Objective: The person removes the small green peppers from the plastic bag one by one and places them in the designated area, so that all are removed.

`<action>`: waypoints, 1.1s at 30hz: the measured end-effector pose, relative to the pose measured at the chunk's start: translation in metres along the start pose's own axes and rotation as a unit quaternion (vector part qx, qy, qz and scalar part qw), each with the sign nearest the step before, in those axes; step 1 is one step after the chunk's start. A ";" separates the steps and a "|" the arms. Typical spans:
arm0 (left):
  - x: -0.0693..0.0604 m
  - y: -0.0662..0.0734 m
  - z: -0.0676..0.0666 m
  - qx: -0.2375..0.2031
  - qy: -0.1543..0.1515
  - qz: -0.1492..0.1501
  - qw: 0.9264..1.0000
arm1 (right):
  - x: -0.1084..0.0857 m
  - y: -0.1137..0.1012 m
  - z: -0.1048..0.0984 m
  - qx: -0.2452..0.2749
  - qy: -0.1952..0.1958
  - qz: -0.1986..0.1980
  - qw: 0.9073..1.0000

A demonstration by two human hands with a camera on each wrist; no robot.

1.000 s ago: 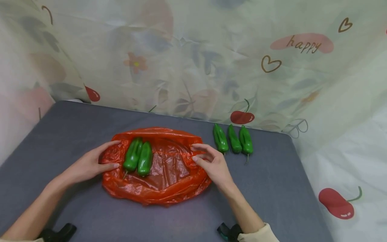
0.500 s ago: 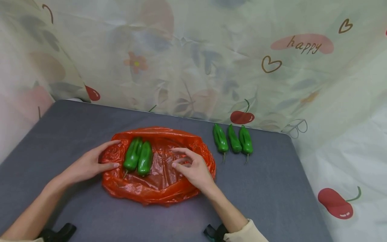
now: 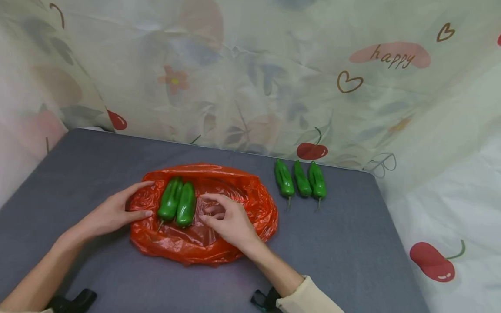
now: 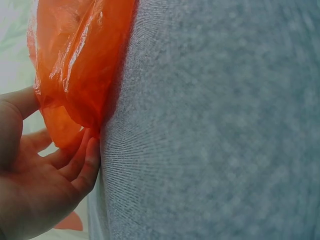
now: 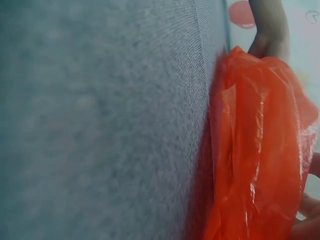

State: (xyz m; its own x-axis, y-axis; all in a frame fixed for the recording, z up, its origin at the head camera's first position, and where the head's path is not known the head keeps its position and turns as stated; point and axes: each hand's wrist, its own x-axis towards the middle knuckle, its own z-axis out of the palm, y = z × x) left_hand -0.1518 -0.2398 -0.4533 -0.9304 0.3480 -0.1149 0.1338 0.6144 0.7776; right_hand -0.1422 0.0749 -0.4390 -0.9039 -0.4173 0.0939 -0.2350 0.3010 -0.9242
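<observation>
A red plastic bag [image 3: 250, 234] lies spread on the table, its rim rolled out around a low hollow. Two green peppers, a left one [image 3: 170, 199] and a right one [image 3: 185, 204], lie side by side in its left part. My left hand [image 3: 107, 214] holds the bag's left end, thumb and index finger apart with the plastic between them; the left wrist view shows fingers curved about the plastic. Over the bag's hollow, my right hand [image 3: 231, 221] has its fingers loosely bent, holding nothing, thumb and fingertips just right of the right pepper. Most of it is hidden in the right wrist view.
Three more green peppers [image 3: 302, 180] lie in a row near the table's back edge, right of the bag. Grey cloth covers the table [image 3: 344, 243]. A patterned curtain [image 3: 242, 78] hangs behind.
My right hand has left the bag's right rim and moved left across the hollow toward the two peppers. The left hand stays at the bag's left end.
</observation>
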 end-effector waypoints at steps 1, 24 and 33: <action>0.001 0.000 -0.001 0.001 -0.001 0.000 1.000 | 0.002 0.000 0.002 -0.012 -0.005 0.000 1.000; 0.001 0.001 -0.001 -0.004 -0.001 -0.010 1.000 | 0.029 -0.002 0.037 -0.251 -0.081 0.044 0.964; 0.001 -0.001 0.001 -0.005 0.001 -0.008 1.000 | 0.034 -0.004 0.049 -0.330 -0.062 0.062 0.940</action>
State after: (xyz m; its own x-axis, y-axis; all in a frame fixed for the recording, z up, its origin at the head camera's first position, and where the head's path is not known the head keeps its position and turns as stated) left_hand -0.1525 -0.2396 -0.4546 -0.9334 0.3361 -0.1255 0.1154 0.6125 0.7820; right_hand -0.1544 0.0177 -0.4506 -0.9003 -0.4277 -0.0804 -0.3379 0.8034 -0.4903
